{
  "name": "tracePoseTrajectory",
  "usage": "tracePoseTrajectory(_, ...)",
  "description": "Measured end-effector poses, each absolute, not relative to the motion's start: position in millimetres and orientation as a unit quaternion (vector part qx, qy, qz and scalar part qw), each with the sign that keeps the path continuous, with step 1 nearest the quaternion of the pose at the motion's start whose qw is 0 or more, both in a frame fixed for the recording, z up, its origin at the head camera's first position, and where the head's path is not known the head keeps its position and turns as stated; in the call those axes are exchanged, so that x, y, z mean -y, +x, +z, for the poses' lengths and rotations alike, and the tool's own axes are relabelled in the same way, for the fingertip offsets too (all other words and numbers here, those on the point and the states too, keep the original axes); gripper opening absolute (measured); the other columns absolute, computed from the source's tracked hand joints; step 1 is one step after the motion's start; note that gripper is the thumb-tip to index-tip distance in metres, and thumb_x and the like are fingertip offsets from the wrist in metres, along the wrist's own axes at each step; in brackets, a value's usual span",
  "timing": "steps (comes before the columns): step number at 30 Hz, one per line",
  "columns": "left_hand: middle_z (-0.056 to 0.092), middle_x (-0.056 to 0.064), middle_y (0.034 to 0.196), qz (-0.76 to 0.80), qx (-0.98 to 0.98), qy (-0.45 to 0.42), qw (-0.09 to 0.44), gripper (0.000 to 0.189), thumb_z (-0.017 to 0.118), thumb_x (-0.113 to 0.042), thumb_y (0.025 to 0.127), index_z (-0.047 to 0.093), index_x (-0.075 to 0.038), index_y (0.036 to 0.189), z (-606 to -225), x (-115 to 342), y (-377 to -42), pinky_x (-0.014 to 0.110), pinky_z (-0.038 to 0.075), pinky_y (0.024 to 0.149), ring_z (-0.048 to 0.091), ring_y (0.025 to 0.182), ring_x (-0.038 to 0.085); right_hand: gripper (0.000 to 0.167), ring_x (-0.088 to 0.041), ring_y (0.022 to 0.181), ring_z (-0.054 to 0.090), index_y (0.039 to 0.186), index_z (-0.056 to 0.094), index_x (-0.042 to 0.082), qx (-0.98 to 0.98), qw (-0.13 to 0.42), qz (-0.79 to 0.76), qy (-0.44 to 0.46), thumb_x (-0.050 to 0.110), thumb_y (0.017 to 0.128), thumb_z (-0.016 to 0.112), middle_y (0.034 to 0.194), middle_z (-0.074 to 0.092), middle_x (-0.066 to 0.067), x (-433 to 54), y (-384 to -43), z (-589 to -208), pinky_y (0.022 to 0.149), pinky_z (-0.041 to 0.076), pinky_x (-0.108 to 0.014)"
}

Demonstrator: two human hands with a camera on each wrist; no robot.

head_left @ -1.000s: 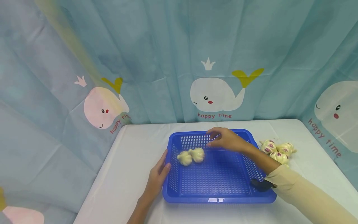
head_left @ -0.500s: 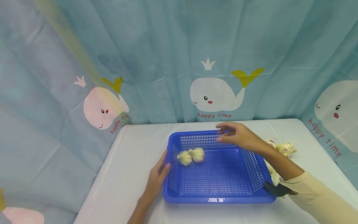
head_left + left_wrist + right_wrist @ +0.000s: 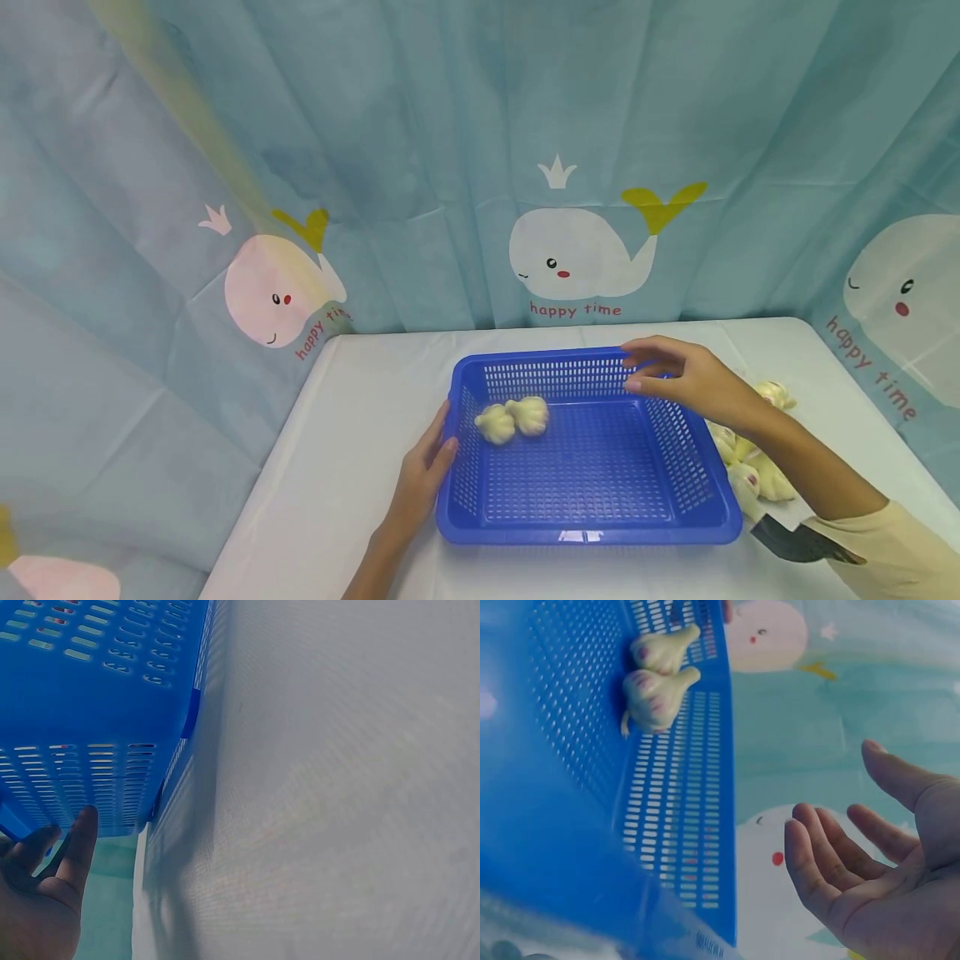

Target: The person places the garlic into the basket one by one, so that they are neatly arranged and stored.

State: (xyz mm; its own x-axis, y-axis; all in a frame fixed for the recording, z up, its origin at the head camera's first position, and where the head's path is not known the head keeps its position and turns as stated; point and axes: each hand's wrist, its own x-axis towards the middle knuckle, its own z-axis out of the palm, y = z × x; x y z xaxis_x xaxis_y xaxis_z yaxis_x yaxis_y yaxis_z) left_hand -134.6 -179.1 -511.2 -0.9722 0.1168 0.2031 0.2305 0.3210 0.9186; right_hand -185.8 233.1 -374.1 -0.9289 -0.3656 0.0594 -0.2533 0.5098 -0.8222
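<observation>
Two pale garlic bulbs point(image 3: 513, 419) lie together at the left inside a blue plastic basket point(image 3: 577, 536); the right wrist view shows purple streaks on these bulbs point(image 3: 658, 697). My left hand point(image 3: 422, 477) rests against the basket's left side, its straight fingers touching the wall, as the left wrist view shows too with the hand point(image 3: 52, 885) by the perforated side. Over the basket's far right corner hovers my right hand point(image 3: 693, 379), fingers loosely bent and nothing between them. More garlic bulbs point(image 3: 771, 478) lie to the right of the basket, partly behind the right forearm.
The basket stands on a white-covered table point(image 3: 360, 417). Behind and beside it hangs a blue-green curtain point(image 3: 420, 167) printed with whales. A dark strap-like piece point(image 3: 798, 540) sits at the right wrist, near the basket's front right corner.
My right hand has moved rightward from over the basket's middle to its far right corner, empty throughout. The left hand, the basket and the two bulbs inside stay in place.
</observation>
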Motion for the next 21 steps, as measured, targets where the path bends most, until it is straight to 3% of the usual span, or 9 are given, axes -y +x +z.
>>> tracePoseTrajectory(9,0.034,0.001,0.172,-0.579,0.807,-0.107,0.048,0.058,0.051,-0.028,0.113,0.032,-0.021,0.168,-512,179,-135,0.016,0.026,0.121,0.031,0.159,0.021,0.051,0.0,0.112,0.068,0.149,0.058,0.014,-0.87,0.049,-0.463,-0.161,0.03,0.102,0.073,0.135,0.07,-0.009,-256,-167,-381,0.089,0.061,-0.023)
tracePoseTrajectory(21,0.035,0.0,0.172,-0.579,0.806,-0.111,0.054,0.058,0.051,-0.027,0.113,0.033,-0.021,0.168,-515,180,-136,0.016,0.027,0.121,0.032,0.158,0.021,0.055,0.003,0.111,0.069,0.154,0.052,0.011,-0.874,0.033,-0.47,-0.119,0.027,0.105,0.07,0.139,0.068,-0.015,-288,-147,-398,0.086,0.062,-0.021)
